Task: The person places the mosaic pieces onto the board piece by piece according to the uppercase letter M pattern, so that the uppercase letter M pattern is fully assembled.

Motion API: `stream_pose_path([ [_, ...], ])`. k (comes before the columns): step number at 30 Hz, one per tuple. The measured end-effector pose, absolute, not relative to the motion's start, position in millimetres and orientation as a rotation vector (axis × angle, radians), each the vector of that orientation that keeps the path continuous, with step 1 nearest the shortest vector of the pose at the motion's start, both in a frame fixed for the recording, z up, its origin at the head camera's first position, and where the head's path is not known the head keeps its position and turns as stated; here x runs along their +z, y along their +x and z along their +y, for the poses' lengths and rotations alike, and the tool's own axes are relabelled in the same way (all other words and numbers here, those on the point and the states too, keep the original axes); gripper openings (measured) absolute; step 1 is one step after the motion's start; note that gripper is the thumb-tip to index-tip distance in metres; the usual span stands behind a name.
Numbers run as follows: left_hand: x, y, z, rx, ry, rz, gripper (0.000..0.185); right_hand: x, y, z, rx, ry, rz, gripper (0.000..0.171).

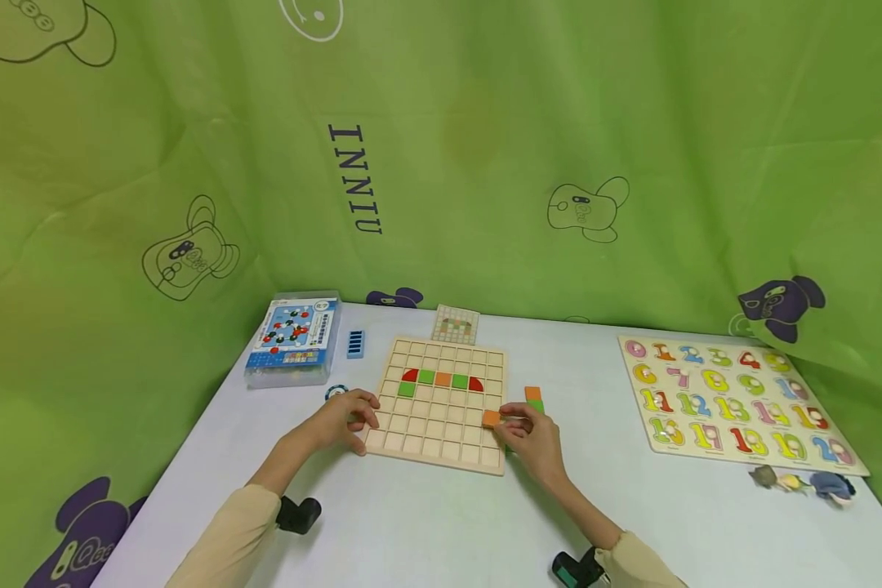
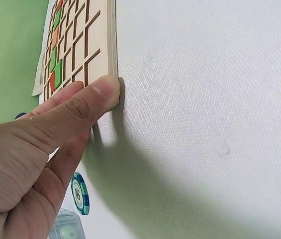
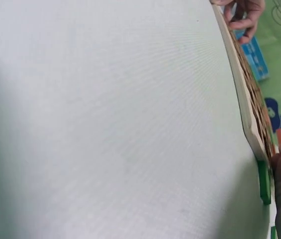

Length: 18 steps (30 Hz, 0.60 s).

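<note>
A wooden grid board [image 1: 432, 426] lies on the table with a row of red, green and orange pieces across its upper half. One more green square [image 1: 407, 389] sits just below that row at the left. My left hand [image 1: 340, 418] holds the board's near left corner; in the left wrist view the thumb [image 2: 105, 89] presses against that corner. At the board's right edge, my right hand [image 1: 535, 441] pinches an orange square tile [image 1: 492, 419] between thumb and fingers. A green tile [image 3: 264, 181] lies beside the board under the right hand.
An orange tile [image 1: 532, 393] and a green tile lie right of the board. A pattern card [image 1: 456, 325] is behind it. Leftward are a boxed set [image 1: 291, 339], a blue block [image 1: 356, 344] and a poker chip [image 2: 80, 193]. A number puzzle [image 1: 735, 400] and small figures [image 1: 801, 483] lie right.
</note>
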State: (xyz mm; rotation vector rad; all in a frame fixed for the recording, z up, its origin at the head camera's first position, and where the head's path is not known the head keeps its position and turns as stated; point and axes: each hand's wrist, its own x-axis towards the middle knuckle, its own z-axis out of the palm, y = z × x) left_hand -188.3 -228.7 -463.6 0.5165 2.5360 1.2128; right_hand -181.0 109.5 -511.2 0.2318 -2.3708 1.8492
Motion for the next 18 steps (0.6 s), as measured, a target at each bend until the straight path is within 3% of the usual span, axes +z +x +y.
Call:
stream_pose_path([
  [9,-463.5,-188.9,-230.6,1.186,0.551,2.544,0.028,-510.0,-188.4,93.0,1.877,0.278,-2.361,0.027],
  [18,-461.6,-187.1,-228.4,1.173,0.533,2.561,0.027,-475.4,-177.0,73.1,1.838,0.408,-2.390,0.023],
])
